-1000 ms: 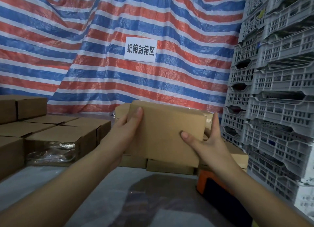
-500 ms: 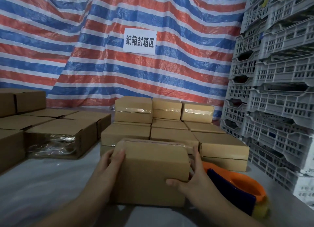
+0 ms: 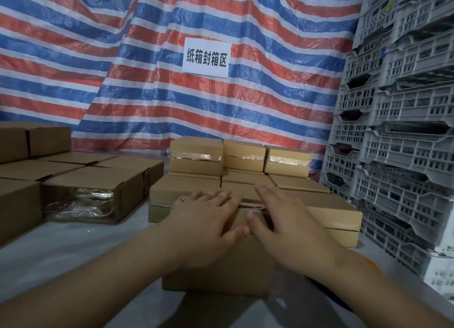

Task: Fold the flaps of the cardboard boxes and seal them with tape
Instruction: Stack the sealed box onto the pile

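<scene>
A small brown cardboard box [image 3: 221, 273] stands on the white table [image 3: 68, 249] right in front of me. My left hand [image 3: 206, 217] lies flat on the left part of its top, fingers straight and spread. On the right part of the top my right hand [image 3: 285, 217] presses flat as well. Between the two hands a strip of clear tape [image 3: 254, 208] shows along the top seam. The orange and blue tape dispenser [image 3: 329, 293] lies on the table to the right, mostly hidden under my right forearm.
Taped boxes [image 3: 196, 155] are stacked in rows just behind the box. More cardboard boxes [image 3: 93, 190] crowd the left side of the table. Grey plastic crates [image 3: 403, 136] tower on the right. A striped tarp with a white paper sign [image 3: 206, 57] hangs behind.
The box came down from in front of me onto the table. Both hands left its sides and now lie flat on its top.
</scene>
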Action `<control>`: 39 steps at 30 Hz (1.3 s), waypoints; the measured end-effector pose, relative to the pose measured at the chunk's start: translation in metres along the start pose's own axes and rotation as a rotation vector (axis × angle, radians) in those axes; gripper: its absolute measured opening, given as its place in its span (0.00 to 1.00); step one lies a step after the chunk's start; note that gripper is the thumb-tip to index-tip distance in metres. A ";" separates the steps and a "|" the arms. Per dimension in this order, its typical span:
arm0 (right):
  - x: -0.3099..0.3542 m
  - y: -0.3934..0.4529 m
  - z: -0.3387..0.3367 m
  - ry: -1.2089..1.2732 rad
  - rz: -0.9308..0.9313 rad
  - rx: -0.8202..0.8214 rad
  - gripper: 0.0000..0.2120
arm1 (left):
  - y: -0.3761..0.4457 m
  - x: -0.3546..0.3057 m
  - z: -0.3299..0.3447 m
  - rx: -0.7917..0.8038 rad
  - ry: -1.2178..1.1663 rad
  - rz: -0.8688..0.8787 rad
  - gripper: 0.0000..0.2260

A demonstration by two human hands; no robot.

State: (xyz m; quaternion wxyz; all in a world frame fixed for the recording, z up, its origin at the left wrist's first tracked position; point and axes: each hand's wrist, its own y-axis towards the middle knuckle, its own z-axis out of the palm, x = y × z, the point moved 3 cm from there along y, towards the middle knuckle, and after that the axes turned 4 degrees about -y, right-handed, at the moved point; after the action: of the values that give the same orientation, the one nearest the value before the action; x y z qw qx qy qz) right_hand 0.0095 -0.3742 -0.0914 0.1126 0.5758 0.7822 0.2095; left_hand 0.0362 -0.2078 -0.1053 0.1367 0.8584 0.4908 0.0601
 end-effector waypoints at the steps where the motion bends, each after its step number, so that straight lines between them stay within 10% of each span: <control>1: -0.001 0.000 -0.001 0.015 0.020 0.011 0.33 | 0.001 0.000 0.004 0.015 0.025 -0.004 0.32; 17: -0.012 -0.011 0.025 0.011 0.138 0.058 0.34 | 0.006 0.003 0.015 0.040 0.067 0.065 0.29; 25: -0.002 -0.021 0.060 0.912 0.469 -0.012 0.15 | 0.005 0.000 0.014 0.042 0.065 0.041 0.30; 31: 0.002 -0.030 0.078 1.096 0.452 -0.117 0.31 | 0.004 -0.001 0.012 0.038 0.083 0.022 0.29; 39: 0.002 -0.028 0.070 1.032 0.456 -0.102 0.22 | -0.023 0.023 -0.010 -0.406 -0.343 -0.144 0.40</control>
State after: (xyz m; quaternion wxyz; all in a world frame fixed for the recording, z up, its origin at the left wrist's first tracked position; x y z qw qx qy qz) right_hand 0.0138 -0.3654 -0.1658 -0.3048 0.5471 0.5806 0.5203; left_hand 0.0261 -0.1749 -0.1029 0.3907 0.7739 0.4983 0.0011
